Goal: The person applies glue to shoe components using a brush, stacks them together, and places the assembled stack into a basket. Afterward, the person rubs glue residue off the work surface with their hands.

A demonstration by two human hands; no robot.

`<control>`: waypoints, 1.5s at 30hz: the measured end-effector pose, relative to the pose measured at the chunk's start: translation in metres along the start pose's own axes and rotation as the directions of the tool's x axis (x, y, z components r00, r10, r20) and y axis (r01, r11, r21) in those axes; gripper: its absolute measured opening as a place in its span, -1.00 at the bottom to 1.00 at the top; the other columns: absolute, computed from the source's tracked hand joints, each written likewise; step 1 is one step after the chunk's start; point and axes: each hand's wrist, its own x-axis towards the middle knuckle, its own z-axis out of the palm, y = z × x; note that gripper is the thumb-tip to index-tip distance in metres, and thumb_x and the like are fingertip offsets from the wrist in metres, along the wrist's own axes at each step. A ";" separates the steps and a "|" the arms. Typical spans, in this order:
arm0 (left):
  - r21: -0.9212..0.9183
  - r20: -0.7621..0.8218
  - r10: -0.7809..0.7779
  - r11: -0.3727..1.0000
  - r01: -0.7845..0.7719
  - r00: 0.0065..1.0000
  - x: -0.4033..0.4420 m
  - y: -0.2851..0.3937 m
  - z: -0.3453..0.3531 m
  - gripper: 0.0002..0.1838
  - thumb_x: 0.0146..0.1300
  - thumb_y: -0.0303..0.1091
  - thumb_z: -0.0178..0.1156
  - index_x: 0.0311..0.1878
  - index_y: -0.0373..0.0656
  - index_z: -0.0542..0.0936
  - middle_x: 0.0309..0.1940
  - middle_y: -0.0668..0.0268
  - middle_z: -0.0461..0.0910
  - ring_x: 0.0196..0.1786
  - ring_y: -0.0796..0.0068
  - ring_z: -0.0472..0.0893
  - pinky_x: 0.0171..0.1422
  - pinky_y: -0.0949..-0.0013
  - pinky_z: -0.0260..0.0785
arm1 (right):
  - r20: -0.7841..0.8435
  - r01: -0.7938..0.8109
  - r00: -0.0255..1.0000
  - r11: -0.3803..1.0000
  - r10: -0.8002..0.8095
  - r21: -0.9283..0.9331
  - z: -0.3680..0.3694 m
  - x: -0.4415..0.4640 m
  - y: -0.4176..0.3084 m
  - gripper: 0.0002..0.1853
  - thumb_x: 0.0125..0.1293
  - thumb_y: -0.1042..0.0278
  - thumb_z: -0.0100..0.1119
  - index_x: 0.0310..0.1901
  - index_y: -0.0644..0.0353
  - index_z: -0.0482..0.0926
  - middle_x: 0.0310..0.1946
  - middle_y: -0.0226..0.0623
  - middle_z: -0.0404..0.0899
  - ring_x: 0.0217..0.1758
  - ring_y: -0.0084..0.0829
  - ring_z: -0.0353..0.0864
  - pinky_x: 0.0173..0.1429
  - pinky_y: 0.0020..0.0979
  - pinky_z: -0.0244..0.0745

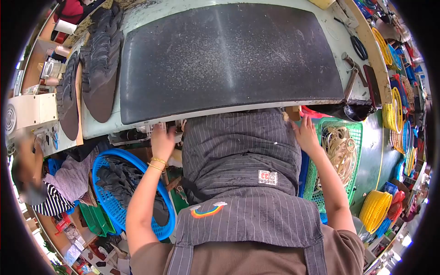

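My left hand (162, 142) is just below the front edge of the table, slightly blurred, with thumb and fingers apart and nothing visible in it. On the other side of my lap, my right hand (307, 133) has its fingers stretched out near the table edge, beside a small brown piece (292, 112). I cannot tell whether it touches that piece. In front of me lies a large dark board (229, 55) with pale specks scattered over it. A striped grey apron (243, 156) covers my lap.
Stacked dark sole-shaped pieces (98, 91) lie left on the table (118, 103). A hammer (352, 78) and scissors (359, 47) lie right. A blue basket (103, 201) holds dark pieces; a green basket (357, 133) holds beige strips. Another person's arm (37, 160) shows far left.
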 end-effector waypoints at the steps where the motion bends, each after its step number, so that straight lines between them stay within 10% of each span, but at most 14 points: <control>1: -0.206 -0.059 -0.327 0.928 0.309 0.943 -0.006 -0.023 0.017 -0.65 0.26 -0.24 0.16 0.02 -0.27 0.57 -0.06 -0.02 0.60 -0.02 -0.07 0.58 0.11 -0.06 0.39 | 0.005 0.123 0.992 0.982 -0.123 -0.145 -0.006 -0.006 -0.022 -0.50 0.32 0.08 0.15 0.21 0.17 0.49 0.34 0.14 0.30 0.50 -0.06 0.18 0.52 0.05 0.02; 6: -0.162 0.106 0.632 0.772 -0.614 0.767 -0.052 0.098 -0.025 -0.45 0.21 -0.07 0.21 0.21 -0.17 0.50 0.24 0.09 0.44 0.30 0.00 0.41 0.36 -0.16 0.15 | -0.062 0.711 0.699 0.681 -0.713 0.177 -0.036 -0.017 -0.139 -0.47 0.30 -0.04 0.15 0.18 0.13 0.50 0.27 -0.13 0.42 0.40 -0.08 0.30 0.49 0.08 0.07; 11: 0.065 0.159 -0.489 0.872 0.485 0.858 -0.031 -0.016 -0.001 -0.56 0.27 -0.07 0.15 0.02 -0.25 0.59 0.10 -0.06 0.55 0.17 0.01 0.52 0.24 -0.11 0.29 | 0.442 -0.006 0.888 0.967 0.123 -0.256 -0.030 0.043 -0.019 -0.54 0.43 -0.02 -0.03 0.15 0.14 0.53 0.19 -0.10 0.47 0.24 -0.09 0.46 0.33 -0.06 0.36; 15: -0.207 -0.108 0.664 0.713 -0.670 0.740 -0.033 0.136 -0.010 -0.62 0.18 -0.07 0.24 -0.01 -0.06 0.61 0.08 0.18 0.57 0.22 0.06 0.47 0.23 -0.21 0.23 | 0.299 0.238 0.873 0.871 -0.386 0.429 -0.048 0.015 -0.141 -0.45 0.41 -0.11 -0.03 0.29 0.04 0.44 0.33 0.03 0.34 0.40 -0.04 0.33 0.47 -0.08 0.17; 18: -0.002 0.023 0.596 0.803 -0.596 0.802 -0.012 0.090 -0.011 -0.57 0.20 -0.01 0.20 0.09 0.04 0.59 0.16 0.24 0.54 0.24 0.09 0.47 0.18 -0.23 0.24 | 0.119 0.447 0.887 0.894 -0.447 0.025 0.012 0.027 -0.069 -0.39 0.39 -0.21 -0.07 0.32 0.02 0.42 0.37 -0.07 0.32 0.47 -0.14 0.25 0.43 0.16 0.11; 21: 0.383 -0.041 -0.223 0.897 0.221 0.974 -0.038 -0.011 -0.001 -0.63 0.32 -0.11 0.13 0.01 -0.20 0.58 -0.07 0.05 0.64 -0.03 0.03 0.62 0.12 0.01 0.38 | 0.113 0.433 0.899 0.898 -0.424 -0.079 0.021 0.033 -0.060 -0.36 0.39 -0.20 -0.04 0.29 0.13 0.43 0.36 -0.06 0.33 0.46 -0.14 0.26 0.41 0.16 0.14; 25: -0.281 -0.143 0.184 0.935 -0.218 0.972 -0.042 0.071 -0.018 -0.58 0.26 -0.16 0.22 0.10 -0.20 0.55 0.17 0.01 0.52 0.25 0.02 0.49 0.38 -0.01 0.23 | 0.115 0.364 0.910 0.900 -0.399 0.240 -0.041 0.018 -0.135 -0.38 0.39 -0.08 0.03 0.25 0.32 0.44 0.28 0.08 0.38 0.39 -0.09 0.33 0.41 -0.03 0.21; 28: -0.051 -0.002 0.573 0.819 -0.572 0.820 -0.048 0.073 -0.017 -0.44 0.17 -0.06 0.30 0.19 -0.10 0.50 0.30 0.17 0.43 0.39 0.14 0.37 0.43 -0.04 0.18 | 0.118 0.689 0.617 0.607 -0.778 0.396 -0.031 0.011 -0.172 -0.37 0.34 -0.13 0.08 0.31 0.12 0.41 0.30 0.06 0.35 0.37 -0.06 0.35 0.43 0.03 0.14; 31: 0.203 -0.001 0.092 0.975 -0.090 0.996 -0.070 -0.008 -0.025 -0.77 0.19 -0.32 0.26 -0.09 -0.14 0.65 -0.01 0.19 0.63 0.07 0.10 0.57 0.20 0.06 0.38 | -0.079 0.239 0.958 0.921 -0.275 -0.308 -0.005 0.039 -0.081 -0.44 0.36 -0.13 0.02 0.28 0.02 0.46 0.23 0.00 0.46 0.26 -0.12 0.49 0.30 0.14 0.26; 33: -0.030 -0.321 -0.182 0.983 0.182 0.930 -0.081 -0.021 -0.016 -0.87 0.19 -0.41 0.22 -0.21 -0.17 0.66 -0.25 0.15 0.67 -0.19 0.08 0.63 0.04 0.12 0.46 | 0.668 0.385 0.743 0.846 -0.047 -0.368 -0.018 0.061 -0.050 -0.50 0.40 -0.02 -0.02 0.24 0.08 0.49 0.18 -0.01 0.51 0.18 -0.12 0.57 0.19 0.06 0.43; 35: -0.113 -0.444 0.036 0.989 -0.096 0.895 -0.067 0.049 -0.053 -0.88 0.20 -0.43 0.24 -0.20 -0.16 0.68 -0.36 0.14 0.68 -0.27 0.11 0.67 -0.06 0.16 0.51 | 0.489 0.495 0.766 0.868 -0.417 -0.035 -0.077 0.043 -0.120 -0.54 0.41 0.09 -0.02 0.20 0.19 0.50 0.15 0.00 0.54 0.18 -0.08 0.58 0.18 -0.02 0.50; 39: -0.453 -0.634 -0.107 0.854 -0.255 0.766 -0.020 0.145 -0.081 -0.77 0.36 -0.47 0.17 0.05 -0.30 0.58 -0.09 0.11 0.66 -0.10 0.33 0.68 0.03 0.33 0.50 | 0.055 0.175 0.751 0.278 -0.658 0.944 -0.109 0.012 -0.240 -0.44 0.55 0.05 -0.16 0.38 0.31 0.22 0.29 0.07 0.39 0.39 -0.18 0.39 0.40 -0.28 0.31; 43: -0.465 -0.657 -0.121 0.841 -0.275 0.744 0.003 0.169 -0.085 -0.53 0.47 -0.38 -0.08 0.41 -0.26 0.29 0.37 0.13 0.38 0.49 0.30 0.24 0.56 0.16 -0.04 | 0.114 -0.210 0.838 -0.123 -0.533 0.970 -0.118 0.049 -0.306 -0.39 0.59 0.03 -0.29 0.49 0.25 0.02 0.49 -0.02 0.09 0.55 -0.29 0.08 0.56 -0.34 -0.03; 45: -0.814 -0.567 -0.260 0.323 -0.483 0.781 0.000 0.179 -0.075 -0.41 0.48 -0.20 -0.12 0.50 -0.15 0.07 0.54 0.16 0.01 0.60 0.27 -0.06 0.62 0.15 -0.25 | -0.038 -0.151 0.828 -0.288 -0.560 0.946 -0.144 0.078 -0.323 -0.37 0.56 0.00 -0.26 0.52 0.15 -0.01 0.52 -0.08 0.04 0.59 -0.28 -0.04 0.59 -0.24 -0.14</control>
